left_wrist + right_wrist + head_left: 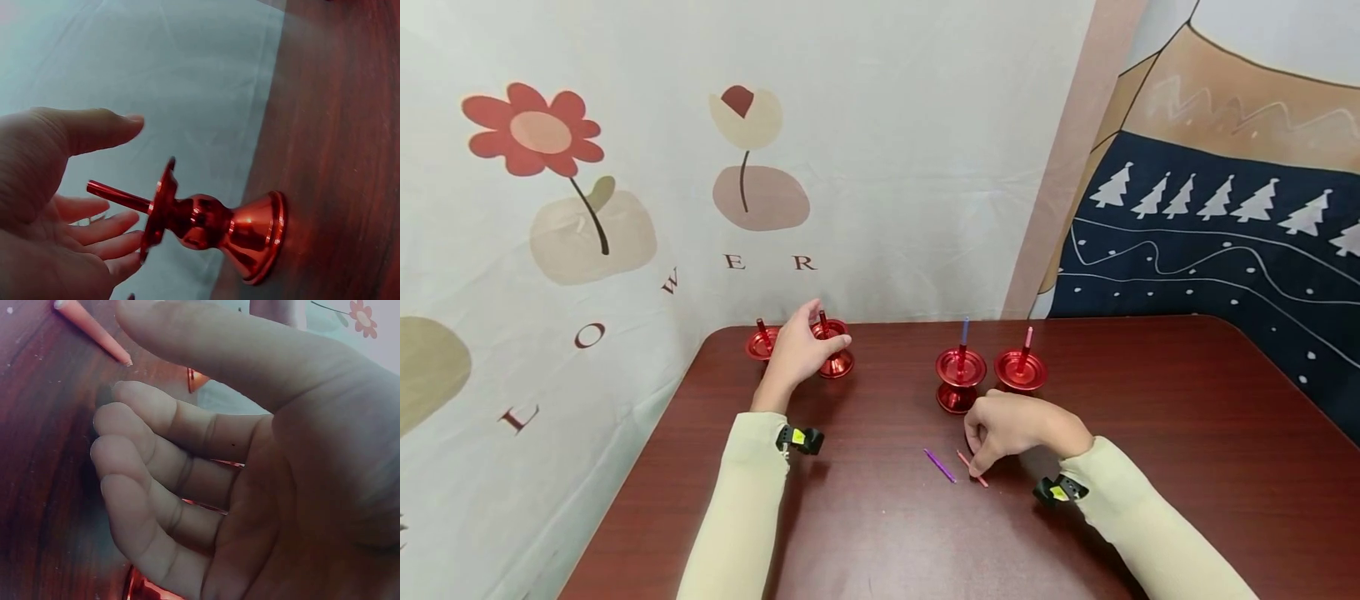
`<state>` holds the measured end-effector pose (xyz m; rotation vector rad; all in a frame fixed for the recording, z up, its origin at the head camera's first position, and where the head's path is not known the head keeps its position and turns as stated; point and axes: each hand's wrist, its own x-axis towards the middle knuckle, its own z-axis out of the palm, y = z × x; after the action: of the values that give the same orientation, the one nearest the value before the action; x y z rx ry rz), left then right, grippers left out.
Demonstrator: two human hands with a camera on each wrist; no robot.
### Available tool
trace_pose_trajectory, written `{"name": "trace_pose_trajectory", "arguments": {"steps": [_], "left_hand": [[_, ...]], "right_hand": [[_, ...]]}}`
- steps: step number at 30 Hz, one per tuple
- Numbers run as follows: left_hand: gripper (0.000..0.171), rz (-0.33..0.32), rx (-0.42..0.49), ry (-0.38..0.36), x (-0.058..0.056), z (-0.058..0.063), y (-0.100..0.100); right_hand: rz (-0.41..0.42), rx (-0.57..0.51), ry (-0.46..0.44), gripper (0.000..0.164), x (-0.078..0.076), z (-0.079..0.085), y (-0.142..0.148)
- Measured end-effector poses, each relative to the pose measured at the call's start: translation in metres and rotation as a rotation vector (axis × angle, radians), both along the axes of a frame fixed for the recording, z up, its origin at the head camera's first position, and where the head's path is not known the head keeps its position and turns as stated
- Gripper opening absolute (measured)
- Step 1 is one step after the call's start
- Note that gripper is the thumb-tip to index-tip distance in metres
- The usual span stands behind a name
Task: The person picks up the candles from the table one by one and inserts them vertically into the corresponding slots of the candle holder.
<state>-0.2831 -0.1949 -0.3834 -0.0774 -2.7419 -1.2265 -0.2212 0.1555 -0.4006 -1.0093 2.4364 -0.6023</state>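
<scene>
My left hand [797,354] reaches beside a shiny red candle holder [837,365] at the back left. In the left wrist view its thumb and fingers stand apart around the holder's bare top tube [119,195], and no grip on it shows. Low over the table is my right hand [1018,423], its fingers bent, just above a thin orange-pink candle [982,481] lying on the wood. The right wrist view shows that candle [94,330] beyond the spread thumb and fingers, not pinched. A purple candle [940,466] lies to its left.
Another red holder [757,344] is partly hidden behind the left hand. At the back right, one holder [957,398] carries a blue candle [966,332]; its neighbour [1033,374] carries a pink candle [1028,337]. A printed cloth [910,167] hangs behind the brown table [880,550].
</scene>
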Motion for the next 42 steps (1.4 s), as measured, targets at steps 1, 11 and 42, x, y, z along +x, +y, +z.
{"name": "trace_pose_trajectory", "arguments": {"steps": [1, 11, 42], "left_hand": [[0.089, -0.001, -0.016, -0.013, 0.0, -0.001, 0.0], [0.084, 0.008, -0.102, -0.044, -0.001, -0.006, -0.002], [0.084, -0.244, -0.058, -0.11, 0.002, -0.01, 0.005]], "right_hand": [[-0.002, 0.007, -0.003, 0.03, 0.0, -0.001, 0.0], [-0.031, 0.054, -0.024, 0.03, 0.001, -0.003, -0.004], [-0.007, -0.023, 0.094, 0.031, -0.003, -0.011, -0.002]]}}
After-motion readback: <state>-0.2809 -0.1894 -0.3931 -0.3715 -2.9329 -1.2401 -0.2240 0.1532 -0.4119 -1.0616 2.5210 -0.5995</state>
